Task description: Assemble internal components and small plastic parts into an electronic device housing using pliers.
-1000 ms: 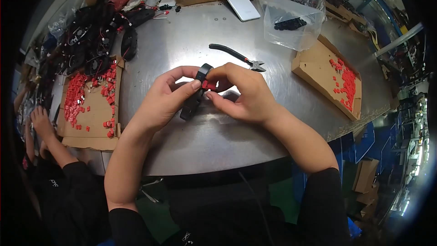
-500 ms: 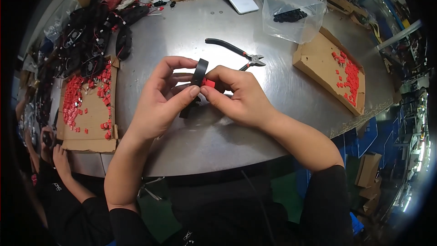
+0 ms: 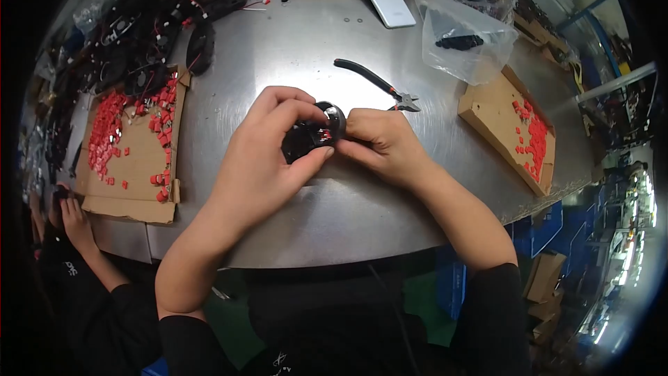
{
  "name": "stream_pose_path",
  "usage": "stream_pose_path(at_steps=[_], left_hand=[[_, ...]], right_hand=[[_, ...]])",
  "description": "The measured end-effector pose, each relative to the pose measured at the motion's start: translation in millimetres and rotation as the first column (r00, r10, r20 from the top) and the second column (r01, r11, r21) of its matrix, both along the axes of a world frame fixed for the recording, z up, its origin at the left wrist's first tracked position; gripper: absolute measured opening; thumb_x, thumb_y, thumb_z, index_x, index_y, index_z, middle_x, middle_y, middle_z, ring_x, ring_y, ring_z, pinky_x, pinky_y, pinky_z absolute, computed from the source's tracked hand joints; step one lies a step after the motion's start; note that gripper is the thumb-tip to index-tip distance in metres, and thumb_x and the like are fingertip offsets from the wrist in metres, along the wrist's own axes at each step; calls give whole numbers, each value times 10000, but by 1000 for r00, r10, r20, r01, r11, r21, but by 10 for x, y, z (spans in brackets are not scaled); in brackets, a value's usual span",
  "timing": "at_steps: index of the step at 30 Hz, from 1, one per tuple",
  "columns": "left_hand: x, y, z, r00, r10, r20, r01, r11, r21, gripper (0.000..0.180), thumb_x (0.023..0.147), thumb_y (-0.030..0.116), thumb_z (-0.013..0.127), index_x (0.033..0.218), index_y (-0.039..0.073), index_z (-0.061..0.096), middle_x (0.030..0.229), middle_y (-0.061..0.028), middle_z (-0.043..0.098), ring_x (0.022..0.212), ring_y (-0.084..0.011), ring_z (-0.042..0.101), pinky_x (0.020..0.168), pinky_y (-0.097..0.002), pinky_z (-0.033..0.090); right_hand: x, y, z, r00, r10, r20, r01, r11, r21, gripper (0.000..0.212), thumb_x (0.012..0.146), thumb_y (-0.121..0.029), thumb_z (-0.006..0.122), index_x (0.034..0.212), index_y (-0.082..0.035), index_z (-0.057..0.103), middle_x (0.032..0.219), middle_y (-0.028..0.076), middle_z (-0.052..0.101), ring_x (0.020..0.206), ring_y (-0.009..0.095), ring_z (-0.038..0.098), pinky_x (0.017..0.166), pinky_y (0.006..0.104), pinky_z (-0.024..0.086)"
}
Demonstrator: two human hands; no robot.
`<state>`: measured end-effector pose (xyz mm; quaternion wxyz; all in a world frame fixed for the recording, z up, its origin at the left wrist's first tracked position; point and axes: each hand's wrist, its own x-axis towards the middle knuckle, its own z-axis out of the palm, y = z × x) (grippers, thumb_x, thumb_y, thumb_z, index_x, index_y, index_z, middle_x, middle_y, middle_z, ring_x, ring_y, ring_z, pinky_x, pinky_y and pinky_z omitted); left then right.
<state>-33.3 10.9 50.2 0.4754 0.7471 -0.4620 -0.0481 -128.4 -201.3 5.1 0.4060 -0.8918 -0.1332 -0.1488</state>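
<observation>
My left hand (image 3: 257,157) is closed around a black round plastic housing (image 3: 298,143), with the thumb and fingers on its rim. The housing's hollow side faces up, and a little red and shiny metal shows inside. My right hand (image 3: 386,145) is closed, its thumb and curled forefinger pressed against the right side of the housing. What lies between those fingertips is hidden. Black-handled side cutters (image 3: 369,76) lie on the metal table just beyond my right hand, jaws to the right.
Cardboard trays of small red parts stand at left (image 3: 139,160) and right (image 3: 480,115). Black wired housings (image 3: 139,42) are heaped far left. A white phone (image 3: 390,3) and a clear plastic bag (image 3: 452,63) lie at the back. Another person's hand (image 3: 76,226) is at lower left.
The black housing has moved slightly right and turned from edge-on to hollow side up. The red piece that stuck out by my right fingers is covered on that side.
</observation>
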Motion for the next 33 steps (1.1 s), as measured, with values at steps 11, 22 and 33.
stream_pose_path(at_steps=[11,22,33], left_hand=[[107,128,-23,994,-91,-60,99,985,142,187,796,71,787,920,6,663,1128,-128,621,956,-309,659,833,-402,552],[21,119,11,978,-208,-5,198,923,330,282,765,33,782,1001,7,629,1145,-143,615,1059,-355,630,898,-412,520],[-7,109,53,982,-191,13,181,947,265,633,716,-40,793,1292,37,544,1203,-157,602,1132,-380,616,967,-427,504]], right_hand=[[-35,217,-2,978,-207,-21,199,962,-189,336,689,-185,898,888,-28,678,848,62,590,836,262,588,715,374,470],[-72,235,74,998,-61,-33,55,983,-175,695,731,-217,890,1322,-37,570,994,125,664,856,291,656,753,395,527],[-80,32,326,975,68,-212,-83,995,-61,458,767,-178,893,1142,-46,666,851,66,649,705,208,664,626,311,505]])
